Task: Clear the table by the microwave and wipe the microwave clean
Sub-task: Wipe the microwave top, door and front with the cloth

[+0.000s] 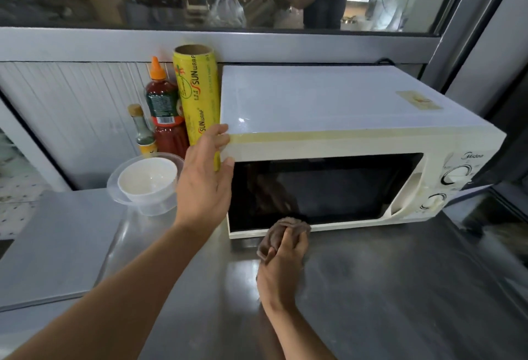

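Note:
A white microwave (pixel 328 108) with a dark glass door stands on the steel table (pixel 385 288). My left hand (pixel 207 176) rests flat against the microwave's front left corner, fingers on its top edge and thumb at the door's corner. My right hand (pixel 281 268) is closed on a brown cloth (pixel 281 231), which is pressed against the bottom edge of the door. Left of the microwave stand a yellow roll of cling wrap (pixel 197 93), a red sauce bottle (pixel 163 108) and a small glass bottle (pixel 141 128).
A white bowl (pixel 147 176) sits inside a clear plastic container (pixel 148 205) on the table, left of my left hand. A window above shows a person working behind the glass. A lower grey surface (pixel 54 245) adjoins the table at left.

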Tool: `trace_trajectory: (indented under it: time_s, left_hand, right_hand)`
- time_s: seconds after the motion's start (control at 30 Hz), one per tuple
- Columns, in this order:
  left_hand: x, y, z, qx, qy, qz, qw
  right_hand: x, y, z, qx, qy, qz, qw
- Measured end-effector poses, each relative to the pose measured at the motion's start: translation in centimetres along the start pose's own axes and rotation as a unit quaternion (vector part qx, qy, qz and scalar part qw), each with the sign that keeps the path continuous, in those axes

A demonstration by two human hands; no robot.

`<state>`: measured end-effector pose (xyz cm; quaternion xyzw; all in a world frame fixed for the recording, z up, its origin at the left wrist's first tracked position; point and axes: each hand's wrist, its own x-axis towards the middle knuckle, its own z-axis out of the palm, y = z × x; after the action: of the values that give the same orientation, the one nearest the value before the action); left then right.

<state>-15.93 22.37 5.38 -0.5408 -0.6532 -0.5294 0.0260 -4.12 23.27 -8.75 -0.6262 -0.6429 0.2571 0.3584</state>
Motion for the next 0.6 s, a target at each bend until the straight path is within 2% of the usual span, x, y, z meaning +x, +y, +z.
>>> trace_trajectory:
  time_s: [0.1,0.23,0.37,0.6]
  left_hand:
    - [0.1,0.4,-0.8,-0.005,-0.028,-0.008,1.0]
    - [0.6,0.7,-2.2,0.001,-0.081,-0.021,0.997]
    - [0.5,1.0,-4.0,0.031,-0.134,-0.024,0.99]
    - [-2.0,1.4,-8.4,0.076,-0.176,-0.141,0.971]
  right_hand:
    - [0.0,-0.7,-1.5,-0.016,-0.052,-0.056,0.997]
    - [-0.3,-2.2,-3.5,-0.037,-0.078,-0.102,0.991]
    - [-1.2,-4.9,-7.3,-0.015,-0.099,-0.05,0.994]
    - [-2.1,-8.7,-12.1,0.034,-0.104,-0.03,0.994]
